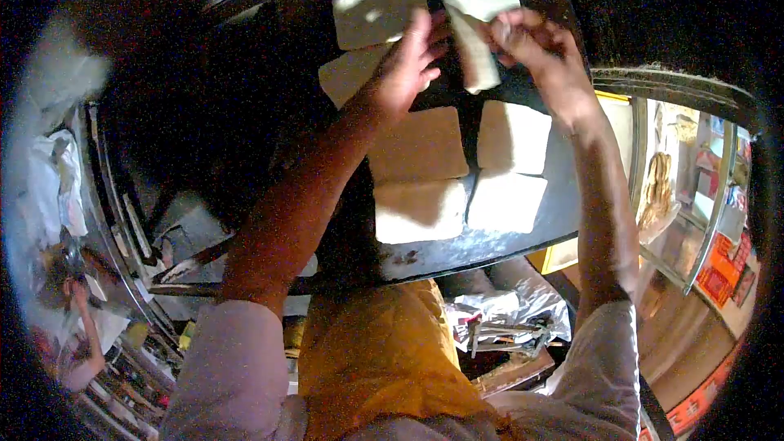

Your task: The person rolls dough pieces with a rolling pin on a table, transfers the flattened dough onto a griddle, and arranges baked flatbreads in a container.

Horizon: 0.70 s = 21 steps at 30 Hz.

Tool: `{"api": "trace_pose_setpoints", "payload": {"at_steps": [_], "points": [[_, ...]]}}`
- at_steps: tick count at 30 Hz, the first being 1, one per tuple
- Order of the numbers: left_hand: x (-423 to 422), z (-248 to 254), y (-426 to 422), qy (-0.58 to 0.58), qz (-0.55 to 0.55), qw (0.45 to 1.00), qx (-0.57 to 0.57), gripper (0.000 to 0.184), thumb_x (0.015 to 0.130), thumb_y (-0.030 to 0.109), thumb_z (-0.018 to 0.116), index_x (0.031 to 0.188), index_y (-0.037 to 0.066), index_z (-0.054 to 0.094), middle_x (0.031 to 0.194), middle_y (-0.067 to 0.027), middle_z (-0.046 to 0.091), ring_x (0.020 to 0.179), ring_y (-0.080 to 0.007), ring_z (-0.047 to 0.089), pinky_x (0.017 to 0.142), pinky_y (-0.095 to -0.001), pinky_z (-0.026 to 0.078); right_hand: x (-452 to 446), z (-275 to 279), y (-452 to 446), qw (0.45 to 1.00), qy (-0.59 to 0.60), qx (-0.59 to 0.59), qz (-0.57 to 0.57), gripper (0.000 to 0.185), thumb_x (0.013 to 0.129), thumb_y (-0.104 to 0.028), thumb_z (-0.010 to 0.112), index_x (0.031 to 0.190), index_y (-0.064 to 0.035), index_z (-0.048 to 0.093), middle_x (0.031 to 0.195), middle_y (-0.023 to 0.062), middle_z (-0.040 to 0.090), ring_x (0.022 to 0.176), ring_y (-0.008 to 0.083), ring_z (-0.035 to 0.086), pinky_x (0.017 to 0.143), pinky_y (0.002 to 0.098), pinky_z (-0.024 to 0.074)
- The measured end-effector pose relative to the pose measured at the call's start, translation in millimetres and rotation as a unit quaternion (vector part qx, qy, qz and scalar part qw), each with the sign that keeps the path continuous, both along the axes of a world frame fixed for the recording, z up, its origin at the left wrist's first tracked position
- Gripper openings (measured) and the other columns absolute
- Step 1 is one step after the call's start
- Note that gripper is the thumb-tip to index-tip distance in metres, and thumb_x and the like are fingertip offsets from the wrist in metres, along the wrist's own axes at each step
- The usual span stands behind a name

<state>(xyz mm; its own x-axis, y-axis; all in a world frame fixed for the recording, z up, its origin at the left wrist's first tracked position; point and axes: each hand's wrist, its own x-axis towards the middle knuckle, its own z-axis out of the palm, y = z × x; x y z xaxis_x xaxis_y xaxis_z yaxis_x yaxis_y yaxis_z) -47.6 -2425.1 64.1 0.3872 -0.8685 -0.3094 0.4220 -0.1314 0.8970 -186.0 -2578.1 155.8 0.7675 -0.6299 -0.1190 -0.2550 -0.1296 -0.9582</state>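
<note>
Several flat, pale square pieces lie on a dark surface (343, 257). My right hand (539, 53) grips the edge of one piece (478, 0), which is lifted and bent, its lower part hanging down. My left hand (412, 65) is raised just left of it, fingers apart, holding nothing. Beneath and beside my left hand are two pieces, an upper one (367, 20) and a lower one (347, 77) partly hidden by that hand. Nearer to me four more lie in two rows: two on the left (416, 143) (418, 211) and two on the right (523, 137) (506, 200).
Below the surface's near edge sit crumpled silvery wrapping (539, 306) and metal tools (506, 335). A glass-sided case (678, 171) and red printed packets (720, 269) are at the right. Another person's arm (86, 327) shows at the far left.
</note>
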Motion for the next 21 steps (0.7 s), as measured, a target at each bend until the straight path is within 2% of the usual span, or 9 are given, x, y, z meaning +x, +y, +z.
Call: {"api": "trace_pose_setpoints", "payload": {"at_steps": [4, 5, 6, 7, 8, 9, 11, 17, 21], "points": [[19.8, -2.0, 30.2, 0.398, 0.045, 0.903, -0.157, 0.080, 0.103, 0.073, 0.031, 0.146, 0.007, 0.042, 0.133, -0.0128, 0.062, 0.125, -0.0311, 0.062, 0.106, -0.0508, 0.051, 29.8, -87.4, -69.3, 0.935, -0.021, -0.332, 0.125, 0.041, 0.106, -0.040, 0.056, 0.129, -0.0078, 0.068, 0.117, 0.0136, 0.075, 0.106, 0.0212, 0.071, 0.095, 0.0356, 0.0543], [22.3, 4.2, 40.2, 0.411, 0.048, 0.900, -0.139, 0.081, 0.102, 0.074, 0.030, 0.147, 0.007, 0.042, 0.133, -0.0133, 0.062, 0.124, -0.0314, 0.063, 0.106, -0.0510, 0.051, 40.5, -75.7, -68.3, 0.822, 0.400, -0.380, 0.142, 0.039, 0.107, -0.036, 0.055, 0.133, -0.0081, 0.065, 0.119, 0.0169, 0.074, 0.107, 0.0236, 0.071, 0.086, 0.0400, 0.0588], [24.8, 9.7, 50.3, 0.424, 0.052, 0.896, -0.121, 0.082, 0.102, 0.075, 0.030, 0.148, 0.008, 0.041, 0.133, -0.0138, 0.063, 0.124, -0.0317, 0.063, 0.106, -0.0512, 0.051, 26.8, -100.8, -74.0, 0.839, 0.298, -0.433, 0.139, 0.038, 0.107, -0.035, 0.054, 0.134, -0.0098, 0.064, 0.122, 0.0167, 0.072, 0.106, 0.0262, 0.071, 0.081, 0.0418, 0.0601], [27.6, -1.4, 56.8, 0.001, 0.061, 0.982, -0.179, 0.085, 0.101, 0.077, 0.028, 0.148, 0.007, 0.041, 0.134, -0.0147, 0.062, 0.125, -0.0318, 0.062, 0.107, -0.0508, 0.051, 3.5, -132.1, -82.7, 0.844, 0.196, -0.482, 0.133, 0.036, 0.108, -0.034, 0.054, 0.135, -0.0114, 0.063, 0.124, 0.0164, 0.071, 0.106, 0.0288, 0.071, 0.076, 0.0436, 0.0615], [24.9, 18.4, 45.8, 0.193, 0.058, 0.963, -0.181, 0.087, 0.101, 0.077, 0.027, 0.149, 0.007, 0.042, 0.136, -0.0148, 0.062, 0.126, -0.0310, 0.061, 0.107, -0.0489, 0.051, -22.2, -144.2, -87.8, 0.845, 0.197, -0.481, 0.129, 0.036, 0.108, -0.034, 0.054, 0.135, -0.0114, 0.063, 0.124, 0.0164, 0.071, 0.106, 0.0288, 0.071, 0.076, 0.0436, 0.0615], [22.1, 38.1, 34.8, 0.380, 0.081, 0.907, -0.165, 0.088, 0.101, 0.077, 0.026, 0.150, 0.006, 0.042, 0.137, -0.0150, 0.061, 0.127, -0.0301, 0.060, 0.107, -0.0470, 0.051, -52.1, -149.2, -88.3, 0.706, 0.159, -0.672, 0.158, 0.037, 0.106, -0.035, 0.056, 0.134, -0.0124, 0.063, 0.128, 0.0165, 0.069, 0.107, 0.0319, 0.070, 0.079, 0.0463, 0.0609], [16.2, 63.2, 17.2, 0.097, 0.067, 0.972, -0.201, 0.089, 0.101, 0.077, 0.025, 0.150, 0.006, 0.045, 0.140, -0.0143, 0.061, 0.130, -0.0285, 0.058, 0.112, -0.0455, 0.045, -91.1, -158.8, -66.9, 0.522, 0.110, -0.826, 0.183, 0.037, 0.105, -0.036, 0.058, 0.134, -0.0134, 0.064, 0.132, 0.0166, 0.067, 0.108, 0.0349, 0.070, 0.083, 0.0489, 0.0603], [6.3, 34.0, -64.2, -0.423, -0.083, 0.898, -0.092, 0.078, 0.099, 0.061, 0.055, 0.151, 0.005, 0.044, 0.155, -0.0187, 0.046, 0.142, -0.0370, 0.044, 0.119, -0.0470, 0.033, -154.3, -126.0, 26.8, 0.695, 0.331, -0.620, 0.154, 0.053, 0.099, -0.043, 0.065, 0.140, -0.0094, 0.060, 0.144, 0.0146, 0.058, 0.131, 0.0421, 0.054, 0.112, 0.0538, 0.0413], [60.2, -6.8, 24.1, -0.724, -0.041, 0.685, 0.070, 0.059, 0.102, 0.040, 0.060, 0.155, 0.019, 0.045, 0.160, -0.0112, 0.041, 0.151, -0.0388, 0.032, 0.121, -0.0598, 0.028, -143.1, -98.5, 49.5, 0.731, 0.395, -0.538, 0.140, 0.061, 0.099, -0.047, 0.063, 0.147, -0.0100, 0.054, 0.151, 0.0134, 0.052, 0.134, 0.0400, 0.051, 0.113, 0.0567, 0.0391]]}}
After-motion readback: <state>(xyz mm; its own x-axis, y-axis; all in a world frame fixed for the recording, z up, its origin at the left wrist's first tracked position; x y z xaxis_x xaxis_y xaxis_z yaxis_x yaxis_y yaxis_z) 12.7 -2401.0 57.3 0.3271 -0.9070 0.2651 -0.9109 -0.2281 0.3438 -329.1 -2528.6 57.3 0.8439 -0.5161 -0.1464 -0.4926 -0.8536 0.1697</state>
